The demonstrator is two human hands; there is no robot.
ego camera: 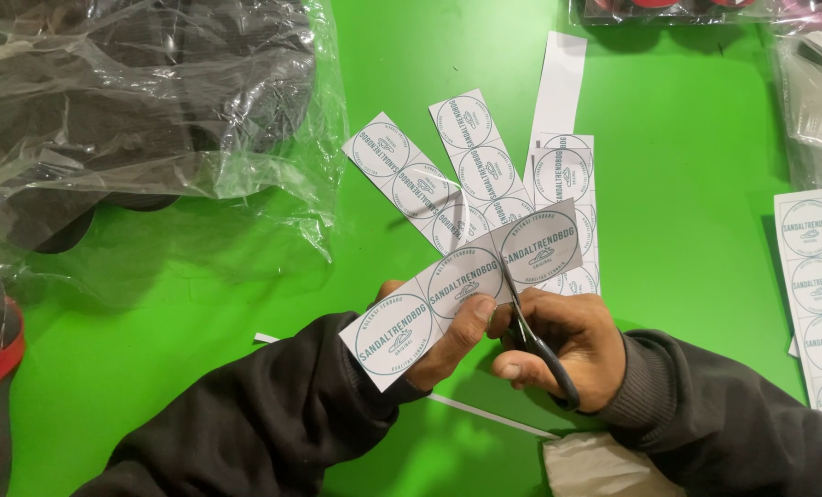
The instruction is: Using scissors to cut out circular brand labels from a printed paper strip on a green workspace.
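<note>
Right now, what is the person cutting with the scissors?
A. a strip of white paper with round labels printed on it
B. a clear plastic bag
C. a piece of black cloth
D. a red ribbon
A: the scissors in the right hand bite into the strip of round labels, which the left hand holds up above the green table.

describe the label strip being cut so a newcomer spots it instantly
On the green table, near the bottom centre, the left hand holds a white label strip of round teal emblems. Unlike the loose strips fanned flat above it, it is lifted, with scissors in the right hand cutting through it.
</note>
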